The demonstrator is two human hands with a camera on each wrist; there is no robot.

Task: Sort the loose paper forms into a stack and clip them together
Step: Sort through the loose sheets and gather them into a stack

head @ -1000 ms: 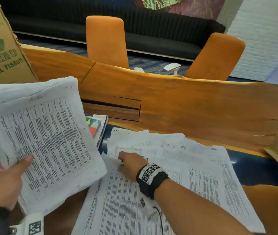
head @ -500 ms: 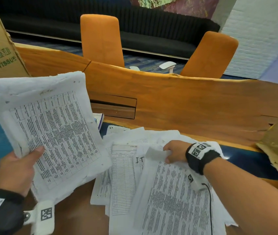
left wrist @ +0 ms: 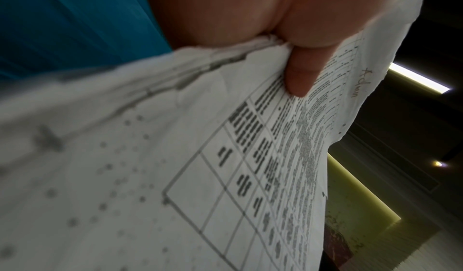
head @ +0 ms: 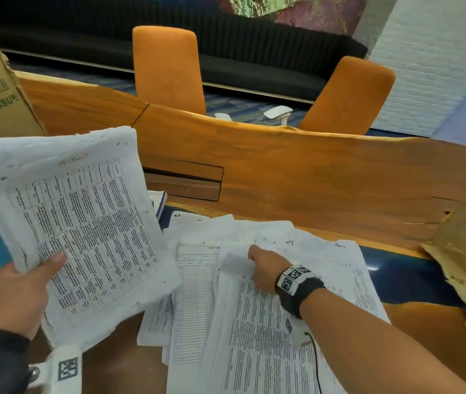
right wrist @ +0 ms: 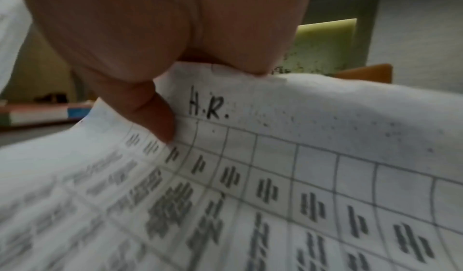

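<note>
head view: left hand (head: 17, 294) grip holds paper stack (head: 78, 223); right hand (head: 266, 270) grip pinches form (head: 254, 331) top edge

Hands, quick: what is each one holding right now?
Left hand: grips the stack, raised off the table, thumb on top.
Right hand: pinches the top edge of a form marked "H.R." in the loose pile.

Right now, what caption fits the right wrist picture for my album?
Right hand pinching a gridded paper form marked "H.R." at its top edge.
</note>
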